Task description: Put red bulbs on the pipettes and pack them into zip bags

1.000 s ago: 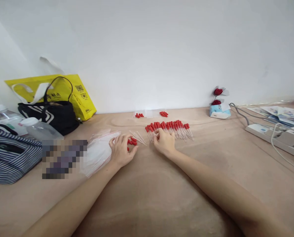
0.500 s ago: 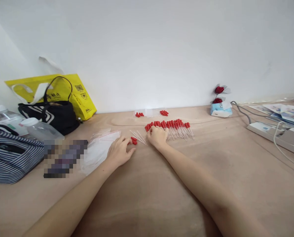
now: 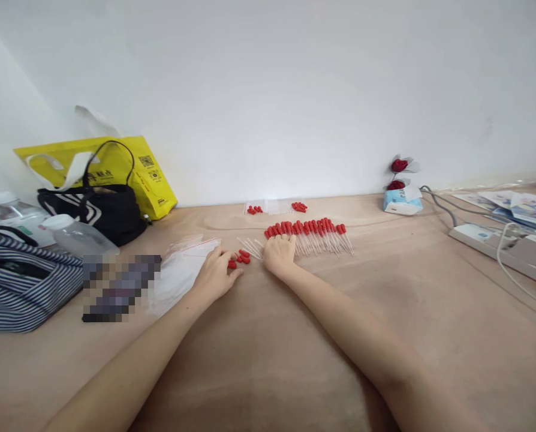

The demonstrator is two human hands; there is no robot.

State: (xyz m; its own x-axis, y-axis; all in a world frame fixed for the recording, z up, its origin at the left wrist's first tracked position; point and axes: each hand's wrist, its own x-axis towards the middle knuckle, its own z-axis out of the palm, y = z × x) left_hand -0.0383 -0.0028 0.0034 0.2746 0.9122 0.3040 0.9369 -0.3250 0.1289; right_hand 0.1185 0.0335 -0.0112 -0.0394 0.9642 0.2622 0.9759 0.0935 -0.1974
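Observation:
A row of white sticks with red tips (image 3: 322, 227) lies across the table. My right hand (image 3: 279, 253) rests at the left end of that row, its fingers curled over the sticks; whether it grips any is hidden. My left hand (image 3: 216, 273) lies with fingers apart beside several loose red-tipped pieces (image 3: 244, 257), near a fan of white sticks (image 3: 251, 246). Under and left of it are clear plastic bags (image 3: 180, 273). Farther back, two small clear bags with red-tipped sticks (image 3: 254, 210) lie by the wall.
On the left are a yellow bag (image 3: 153, 186), a black bag (image 3: 110, 213), plastic bottles (image 3: 81, 237), a striped pouch (image 3: 20, 282) and a blurred dark item (image 3: 124, 288). A blue box (image 3: 403, 201) with red flowers, a power strip (image 3: 497, 243) and papers (image 3: 520, 207) stand right.
My right hand has shifted slightly left toward the fan of sticks. My left hand has drawn back a little left, and more loose red pieces show beside it.

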